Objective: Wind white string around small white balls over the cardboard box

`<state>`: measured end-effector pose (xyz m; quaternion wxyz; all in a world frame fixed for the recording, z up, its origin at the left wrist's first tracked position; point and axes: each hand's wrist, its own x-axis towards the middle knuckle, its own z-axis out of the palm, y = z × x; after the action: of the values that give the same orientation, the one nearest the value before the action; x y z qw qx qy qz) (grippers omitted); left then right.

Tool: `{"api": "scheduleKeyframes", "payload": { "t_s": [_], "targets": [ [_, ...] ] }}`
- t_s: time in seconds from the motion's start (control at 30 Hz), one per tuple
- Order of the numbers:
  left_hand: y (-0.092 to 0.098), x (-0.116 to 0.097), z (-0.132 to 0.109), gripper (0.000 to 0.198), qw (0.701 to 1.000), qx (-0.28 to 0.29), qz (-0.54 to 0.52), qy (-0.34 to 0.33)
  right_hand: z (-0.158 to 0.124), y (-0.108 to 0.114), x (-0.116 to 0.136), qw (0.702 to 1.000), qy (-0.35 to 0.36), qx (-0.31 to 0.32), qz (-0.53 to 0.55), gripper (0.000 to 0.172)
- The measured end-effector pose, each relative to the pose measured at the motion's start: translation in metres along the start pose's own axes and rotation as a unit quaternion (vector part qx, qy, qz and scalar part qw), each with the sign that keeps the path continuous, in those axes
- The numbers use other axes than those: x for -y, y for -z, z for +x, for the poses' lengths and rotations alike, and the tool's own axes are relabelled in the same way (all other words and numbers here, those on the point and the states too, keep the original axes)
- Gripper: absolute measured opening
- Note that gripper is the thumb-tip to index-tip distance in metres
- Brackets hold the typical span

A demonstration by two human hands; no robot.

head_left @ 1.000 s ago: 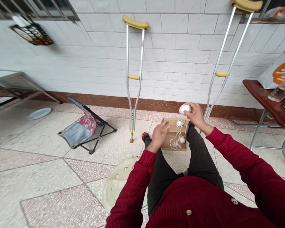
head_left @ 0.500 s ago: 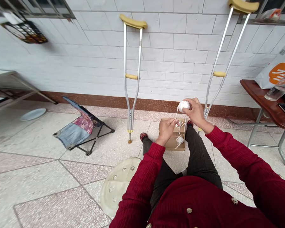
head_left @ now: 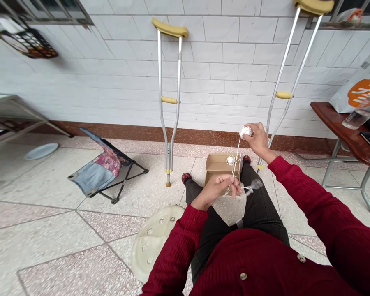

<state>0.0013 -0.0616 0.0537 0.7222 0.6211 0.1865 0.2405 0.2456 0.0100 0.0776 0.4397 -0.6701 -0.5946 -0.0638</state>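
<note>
While our right hand (head_left: 259,140) curls around a ball of white string (head_left: 246,131), our left hand (head_left: 215,190) pinches its strand (head_left: 237,158) over a cardboard box (head_left: 217,164), with a smaller string ball (head_left: 230,160) just beyond that hand.

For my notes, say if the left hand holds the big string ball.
No, the right hand grips that ball; the left pinches string.
</note>
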Motion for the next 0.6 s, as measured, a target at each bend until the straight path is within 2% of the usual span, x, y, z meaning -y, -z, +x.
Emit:
{"api": "scheduleKeyframes", "payload": {
  "t_s": [0.1,0.17,0.23,0.3,0.4,0.47,0.53,0.6],
  "targets": [
    [0.001,0.006,-0.014,0.040,1.000,-0.003,0.001,0.012,0.006,0.004,-0.002,1.000,-0.010,-0.009,0.018,0.036],
    [0.009,0.014,-0.023,0.041,0.999,-0.009,0.027,0.026,0.011,0.007,-0.003,0.999,-0.023,-0.023,0.027,0.036],
    [0.025,0.026,-0.029,0.042,0.994,-0.007,0.094,0.052,0.015,0.012,-0.003,0.998,-0.039,-0.040,0.041,0.036],
    [0.050,0.044,-0.028,0.040,0.977,-0.017,0.195,0.079,0.019,0.018,-0.001,0.996,-0.040,-0.049,0.063,0.035],
    [0.089,0.067,-0.015,0.030,0.933,-0.124,0.330,0.075,0.022,0.030,0.011,0.995,-0.009,-0.049,0.091,0.034],
    [0.106,0.069,0.001,0.032,0.885,-0.225,0.407,0.042,0.022,0.038,0.023,0.994,0.009,-0.044,0.100,0.033],
    [0.108,0.056,0.019,0.041,0.837,-0.308,0.453,-0.022,0.020,0.045,0.035,0.994,0.023,-0.036,0.102,0.032],
    [0.095,0.033,0.037,0.043,0.814,-0.349,0.453,-0.102,0.018,0.048,0.046,0.994,0.035,-0.026,0.101,0.032]
  ]
}}
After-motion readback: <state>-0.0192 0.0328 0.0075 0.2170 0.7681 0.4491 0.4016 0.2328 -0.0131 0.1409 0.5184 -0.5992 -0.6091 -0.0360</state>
